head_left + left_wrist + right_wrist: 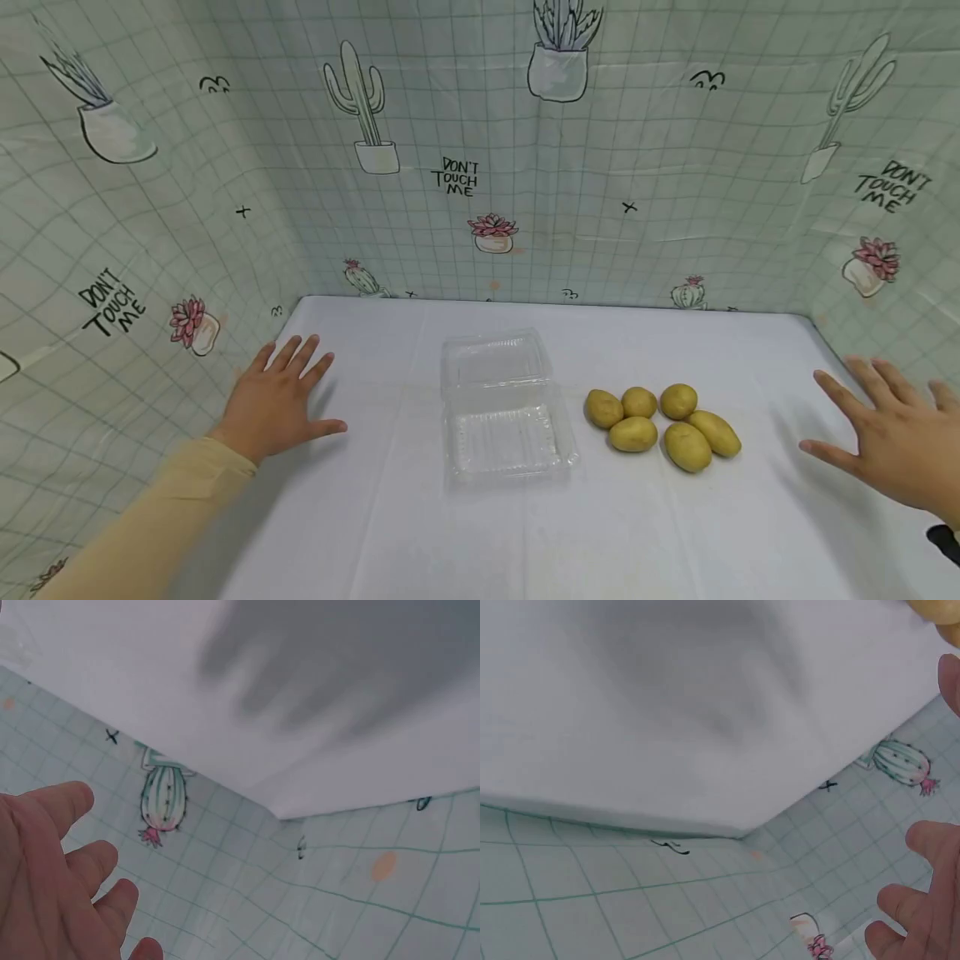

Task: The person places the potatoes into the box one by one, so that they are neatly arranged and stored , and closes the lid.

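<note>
A clear plastic clamshell box (501,433) lies on the white table with its lid (495,360) folded back toward the far edge. Right of it sit several yellow potatoes (633,434) in a loose cluster; a bit of them (937,609) shows at the corner of the right wrist view. My left hand (273,406) hovers above the table's left side, fingers spread, holding nothing. Over the right side hovers my right hand (896,437), also spread and holding nothing, with the potatoes nearest to it. Both hands cast shadows on the tabletop.
The white tabletop (450,550) ends at a far edge against a hanging grid-patterned cloth (570,167) printed with cacti and lettering. The same cloth rises along the left and right sides of the table.
</note>
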Available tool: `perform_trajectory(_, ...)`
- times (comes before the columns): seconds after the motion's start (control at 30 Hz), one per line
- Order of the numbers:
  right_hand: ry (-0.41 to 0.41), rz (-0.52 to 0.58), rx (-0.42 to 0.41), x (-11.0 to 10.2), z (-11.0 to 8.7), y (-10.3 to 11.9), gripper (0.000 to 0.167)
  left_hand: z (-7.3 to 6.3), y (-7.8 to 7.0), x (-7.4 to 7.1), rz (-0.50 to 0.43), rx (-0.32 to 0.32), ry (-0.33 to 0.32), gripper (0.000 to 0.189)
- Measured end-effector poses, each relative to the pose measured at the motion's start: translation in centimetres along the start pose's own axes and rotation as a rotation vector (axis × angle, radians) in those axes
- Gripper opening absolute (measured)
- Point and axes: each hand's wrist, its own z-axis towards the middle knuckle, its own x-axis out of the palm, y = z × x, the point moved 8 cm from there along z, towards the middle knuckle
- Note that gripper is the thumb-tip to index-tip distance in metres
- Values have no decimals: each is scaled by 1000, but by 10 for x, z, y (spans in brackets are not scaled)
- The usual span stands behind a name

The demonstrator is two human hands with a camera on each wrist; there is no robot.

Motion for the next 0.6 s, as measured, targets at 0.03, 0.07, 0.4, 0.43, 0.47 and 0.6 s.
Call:
perform_trajectory(0.03,4,-9,-7,-2,1,3,111,1,-2,-1,-6,2,-5,101)
perform_trajectory(0.07,8,-12,-15,-3,2,6,110,1,-4,0,-8,3,-8,101)
perform_trajectory(0.4,-50,-44,-146,-23,9,37,97,9,-25,-3,-36,11,-17,101)
perform_trajectory(0.43,-47,-38,-150,-24,10,40,97,10,-27,-3,-37,12,-18,101)
perform_trajectory(0.47,-46,-31,-156,-24,11,43,97,11,-29,-2,-40,14,-20,101)
perform_trajectory(0.6,-55,5,-184,-29,16,55,94,14,-37,-1,-52,24,-32,100)
